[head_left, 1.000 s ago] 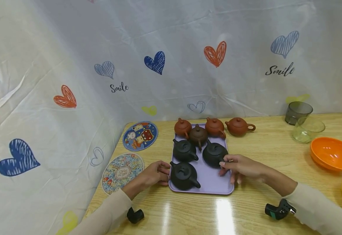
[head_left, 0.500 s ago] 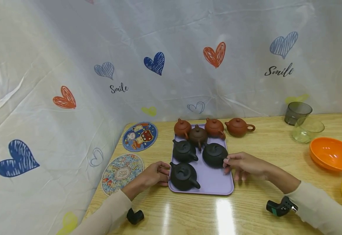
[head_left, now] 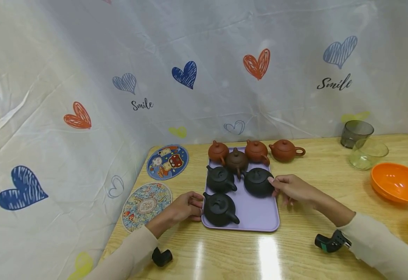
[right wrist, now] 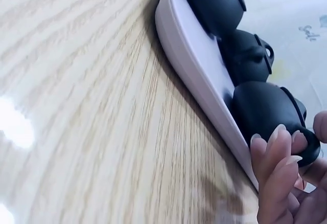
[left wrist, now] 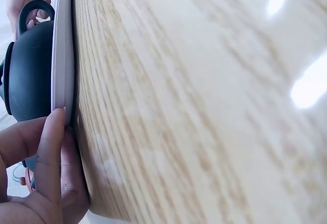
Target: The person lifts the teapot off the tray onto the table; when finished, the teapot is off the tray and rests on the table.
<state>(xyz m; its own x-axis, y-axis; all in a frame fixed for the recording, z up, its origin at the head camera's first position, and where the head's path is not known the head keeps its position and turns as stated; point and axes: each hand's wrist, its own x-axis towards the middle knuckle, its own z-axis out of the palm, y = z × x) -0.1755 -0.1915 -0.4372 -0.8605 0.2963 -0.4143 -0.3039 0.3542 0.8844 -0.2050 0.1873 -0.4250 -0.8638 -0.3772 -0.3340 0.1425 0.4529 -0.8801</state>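
1. Your left hand (head_left: 184,207) pinched the lilac tray (head_left: 254,217) by its left rim, fingers nearly closed.
2. The front black teapot (head_left: 219,210) sat on the tray, just beside that hand.
3. Your right hand (head_left: 291,189), nearly closed, pinched the right-side black teapot (head_left: 258,182) by its handle, near the tray's right edge.

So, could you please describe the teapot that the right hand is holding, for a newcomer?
On the wooden table, find the light purple tray. A black teapot is at its right side. Unlike the other two black teapots, at the left, this one has the right hand holding its handle.
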